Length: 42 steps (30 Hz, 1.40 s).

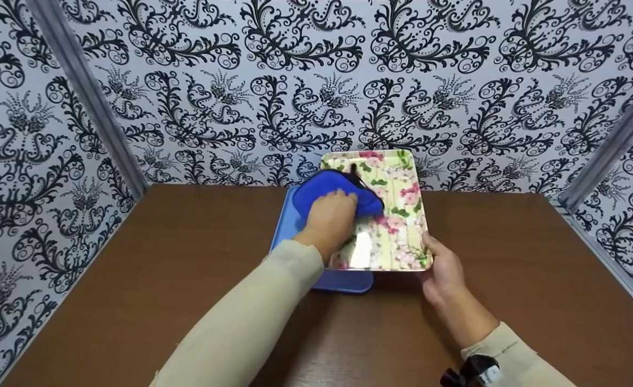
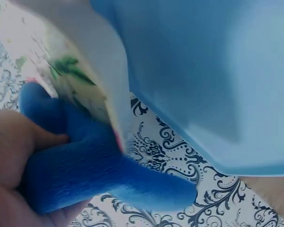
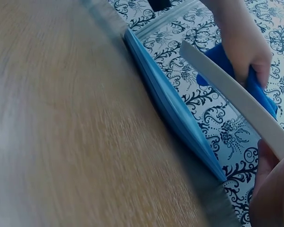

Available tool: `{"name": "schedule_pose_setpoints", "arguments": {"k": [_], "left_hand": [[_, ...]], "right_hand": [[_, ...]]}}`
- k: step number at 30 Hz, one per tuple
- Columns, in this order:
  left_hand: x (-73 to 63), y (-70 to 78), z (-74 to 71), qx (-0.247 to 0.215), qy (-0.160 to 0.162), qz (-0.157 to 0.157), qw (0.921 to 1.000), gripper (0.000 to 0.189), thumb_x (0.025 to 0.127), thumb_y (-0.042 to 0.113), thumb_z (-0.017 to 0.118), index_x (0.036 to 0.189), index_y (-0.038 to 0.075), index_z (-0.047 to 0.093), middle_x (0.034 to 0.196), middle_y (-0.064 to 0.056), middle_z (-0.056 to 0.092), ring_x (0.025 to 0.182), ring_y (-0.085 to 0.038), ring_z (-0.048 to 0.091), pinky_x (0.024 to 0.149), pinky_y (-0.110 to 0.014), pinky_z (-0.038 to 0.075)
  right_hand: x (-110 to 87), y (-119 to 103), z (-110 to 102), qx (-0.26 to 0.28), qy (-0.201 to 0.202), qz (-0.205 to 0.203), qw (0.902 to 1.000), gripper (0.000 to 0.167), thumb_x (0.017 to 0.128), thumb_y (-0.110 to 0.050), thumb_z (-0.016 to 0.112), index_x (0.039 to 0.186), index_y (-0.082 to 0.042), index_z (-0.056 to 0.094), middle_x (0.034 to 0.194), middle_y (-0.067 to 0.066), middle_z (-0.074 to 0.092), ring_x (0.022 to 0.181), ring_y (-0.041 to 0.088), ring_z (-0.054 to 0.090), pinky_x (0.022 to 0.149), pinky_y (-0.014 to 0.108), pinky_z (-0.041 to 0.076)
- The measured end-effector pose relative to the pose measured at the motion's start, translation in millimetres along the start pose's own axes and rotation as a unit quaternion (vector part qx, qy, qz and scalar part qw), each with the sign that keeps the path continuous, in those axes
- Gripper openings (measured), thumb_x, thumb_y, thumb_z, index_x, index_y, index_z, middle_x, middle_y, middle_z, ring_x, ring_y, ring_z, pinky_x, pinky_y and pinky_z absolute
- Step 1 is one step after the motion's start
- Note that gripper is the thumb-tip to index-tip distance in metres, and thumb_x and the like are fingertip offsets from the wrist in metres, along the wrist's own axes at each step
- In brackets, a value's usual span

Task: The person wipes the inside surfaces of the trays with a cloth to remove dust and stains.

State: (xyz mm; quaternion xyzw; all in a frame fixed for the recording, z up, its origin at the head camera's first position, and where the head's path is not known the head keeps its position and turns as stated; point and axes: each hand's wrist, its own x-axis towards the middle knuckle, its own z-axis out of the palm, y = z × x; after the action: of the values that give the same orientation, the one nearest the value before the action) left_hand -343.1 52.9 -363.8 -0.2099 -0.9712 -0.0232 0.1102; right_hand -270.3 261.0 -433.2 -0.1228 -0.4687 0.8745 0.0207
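Note:
My left hand (image 1: 333,217) grips a bunched blue cloth (image 1: 316,191) against the face of a flower-patterned tray (image 1: 397,215). In the left wrist view, folds of the cloth (image 2: 94,165) come out between the thumb and fingers. The tray's lower right edge is held by my right hand (image 1: 445,271), thumb on the near face and fingers mostly hidden behind. Seen from the right wrist, the patterned tray (image 3: 241,97) is tilted up off the table. A light blue tray (image 1: 343,282) lies behind and below it, partly covered.
A brown wooden table (image 1: 198,258) spreads out under both trays. Behind it stands a wall (image 1: 306,54) with black scroll patterns on white, and grey strips (image 1: 88,97) run along its corners. A black camera (image 1: 475,371) sits on my right wrist.

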Motion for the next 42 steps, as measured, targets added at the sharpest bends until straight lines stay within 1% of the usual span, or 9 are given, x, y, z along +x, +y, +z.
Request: {"name": "schedule_pose_setpoints", "arguments": {"k": [4,8,12,19,23,26,32,38,42], "left_hand": [[14.6,-6.4,-4.6,-0.062,0.013,-0.064,0.9959,0.039,0.093,0.008,0.065,0.131,0.008,0.06,0.127,-0.013,0.07,0.115,-0.031,0.069,0.099,-0.045,0.058],[28.4,-15.2,-7.1,-0.137,0.04,-0.133,0.9809,0.029,0.102,0.009,0.055,0.131,0.008,0.061,0.122,-0.012,0.073,0.112,-0.031,0.071,0.097,-0.047,0.059],[35.6,-16.0,-6.1,-0.165,0.049,-0.156,0.9727,0.031,0.105,0.011,0.051,0.134,0.009,0.062,0.127,-0.012,0.073,0.117,-0.032,0.07,0.101,-0.049,0.057],[28.7,7.4,0.1,-0.179,0.028,-0.122,0.9759,0.021,0.103,0.007,0.052,0.12,0.01,0.064,0.12,-0.012,0.073,0.112,-0.032,0.071,0.097,-0.048,0.059],[20.7,24.0,4.4,-0.162,0.013,-0.091,0.9826,0.026,0.101,0.005,0.055,0.125,0.01,0.065,0.125,-0.011,0.073,0.115,-0.03,0.071,0.1,-0.045,0.059],[12.2,37.7,9.3,-0.15,0.003,-0.058,0.9871,0.029,0.101,0.005,0.056,0.126,0.011,0.066,0.127,-0.01,0.072,0.116,-0.028,0.07,0.101,-0.043,0.058],[-5.3,61.5,14.6,-0.137,-0.002,-0.006,0.9906,0.041,0.098,0.007,0.06,0.138,0.014,0.064,0.14,-0.007,0.068,0.131,-0.025,0.064,0.11,-0.038,0.053],[-17.0,76.6,20.5,-0.119,0.028,0.033,0.992,0.03,0.094,0.008,0.066,0.123,0.014,0.069,0.134,-0.004,0.072,0.13,-0.02,0.065,0.109,-0.035,0.054],[-25.1,85.3,24.2,-0.12,0.02,0.048,0.9914,0.039,0.097,0.011,0.066,0.136,0.015,0.066,0.139,-0.002,0.069,0.135,-0.018,0.062,0.112,-0.033,0.051]], "right_hand": [[-0.8,2,4,-0.018,-0.016,-0.004,0.9997,0.037,0.112,-0.026,0.043,0.139,-0.001,0.047,0.096,-0.004,0.074,0.091,0.008,0.071,0.084,0.024,0.059],[-0.8,6,7,-0.022,-0.029,-0.011,0.9993,0.04,0.112,-0.024,0.042,0.143,0.002,0.044,0.096,-0.003,0.074,0.089,0.008,0.071,0.081,0.024,0.059],[0.3,8,8,-0.029,-0.036,-0.016,0.9988,0.038,0.112,-0.023,0.042,0.141,0.002,0.046,0.096,-0.002,0.074,0.088,0.009,0.071,0.078,0.024,0.059],[3.6,7,3,-0.014,-0.019,-0.016,0.9996,0.029,0.112,-0.021,0.044,0.132,-0.002,0.052,0.094,-0.002,0.074,0.087,0.008,0.071,0.078,0.024,0.06],[5.5,6,1,-0.002,-0.008,-0.007,0.9999,0.02,0.111,-0.021,0.047,0.119,-0.007,0.06,0.093,-0.003,0.075,0.087,0.009,0.072,0.08,0.025,0.06],[6.1,5,-2,0.001,-0.005,-0.005,1.0,0.02,0.11,-0.022,0.048,0.116,-0.009,0.062,0.094,-0.003,0.075,0.088,0.009,0.072,0.081,0.025,0.061],[5.0,5,-7,-0.011,-0.018,-0.012,0.9997,0.025,0.111,-0.025,0.046,0.124,-0.007,0.058,0.097,-0.004,0.075,0.092,0.009,0.072,0.084,0.025,0.06],[11.5,10,-18,0.011,-0.048,-0.027,0.9984,0.023,0.11,-0.025,0.049,0.108,-0.014,0.069,0.098,-0.003,0.076,0.093,0.01,0.073,0.085,0.026,0.06],[15.2,12,-23,0.013,-0.062,-0.029,0.9976,0.027,0.109,-0.025,0.049,0.101,-0.016,0.073,0.095,-0.004,0.077,0.091,0.009,0.073,0.085,0.025,0.06]]}}
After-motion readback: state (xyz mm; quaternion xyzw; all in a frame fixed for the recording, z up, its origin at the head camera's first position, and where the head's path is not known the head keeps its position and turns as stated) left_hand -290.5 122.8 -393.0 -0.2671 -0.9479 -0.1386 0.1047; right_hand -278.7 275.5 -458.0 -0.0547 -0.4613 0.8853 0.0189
